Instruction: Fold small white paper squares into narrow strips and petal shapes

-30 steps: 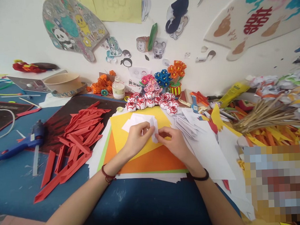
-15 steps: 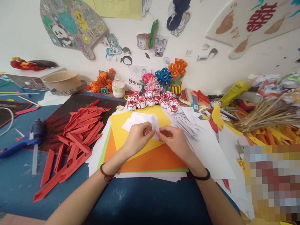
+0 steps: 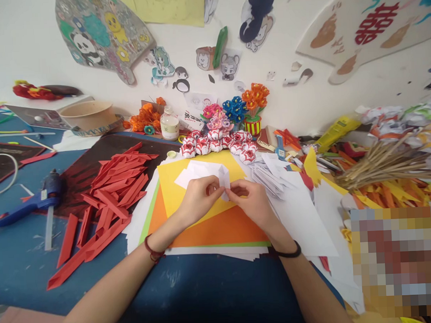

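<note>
Between both hands, a small folded strip of white paper [image 3: 224, 177] stands upright, pinched near its lower end. My left hand [image 3: 199, 196] is closed, its thumb and forefinger gripping the strip's left side. On the other side my right hand [image 3: 251, 198] pinches the same strip with thumb and fingertips. Both are above a yellow sheet [image 3: 173, 182], which lies over an orange sheet [image 3: 211, 233] on a stack of paper. More white paper pieces [image 3: 194, 170] lie just behind my left hand.
Folded red paper strips [image 3: 112, 185] are heaped at left, beside a blue glue gun [image 3: 49, 195]. Folded white strips [image 3: 268, 178] lie to the right. Red-and-white paper flowers [image 3: 215, 145] and a glass jar [image 3: 169, 124] stand behind. Thin sticks [image 3: 376, 161] rest at far right.
Almost nothing differs. Both hands keep their pinch on the white paper strip at the same spot, and the view shifts very slightly.
</note>
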`<state>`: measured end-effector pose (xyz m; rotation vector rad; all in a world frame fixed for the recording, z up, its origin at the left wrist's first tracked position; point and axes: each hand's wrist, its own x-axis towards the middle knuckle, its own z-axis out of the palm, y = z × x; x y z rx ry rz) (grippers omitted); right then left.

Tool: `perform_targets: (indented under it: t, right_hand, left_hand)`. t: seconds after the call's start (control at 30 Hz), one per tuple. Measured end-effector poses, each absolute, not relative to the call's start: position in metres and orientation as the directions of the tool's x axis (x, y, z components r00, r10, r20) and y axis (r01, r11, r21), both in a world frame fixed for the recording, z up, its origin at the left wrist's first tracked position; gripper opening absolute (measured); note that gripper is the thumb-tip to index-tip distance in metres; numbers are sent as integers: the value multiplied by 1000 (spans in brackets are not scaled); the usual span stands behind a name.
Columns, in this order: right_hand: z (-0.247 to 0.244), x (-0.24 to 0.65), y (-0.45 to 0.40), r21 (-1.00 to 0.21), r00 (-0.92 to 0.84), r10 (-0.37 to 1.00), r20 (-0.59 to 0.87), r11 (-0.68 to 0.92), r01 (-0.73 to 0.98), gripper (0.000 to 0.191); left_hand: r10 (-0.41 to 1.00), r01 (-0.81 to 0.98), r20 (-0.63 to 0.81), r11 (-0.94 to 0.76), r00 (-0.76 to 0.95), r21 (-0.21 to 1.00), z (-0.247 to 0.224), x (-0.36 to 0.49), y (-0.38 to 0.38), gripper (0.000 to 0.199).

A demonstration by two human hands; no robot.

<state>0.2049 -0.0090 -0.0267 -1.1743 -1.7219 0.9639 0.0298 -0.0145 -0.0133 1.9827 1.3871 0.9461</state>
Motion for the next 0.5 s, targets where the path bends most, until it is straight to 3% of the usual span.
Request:
perform_targets:
  t: [0.5]
  right_hand:
    - [-26, 208, -9, -945, -246, 960, 132, 197, 260, 19]
  left_hand:
    - [946, 523, 263, -325, 192, 788, -15, 32, -14, 19]
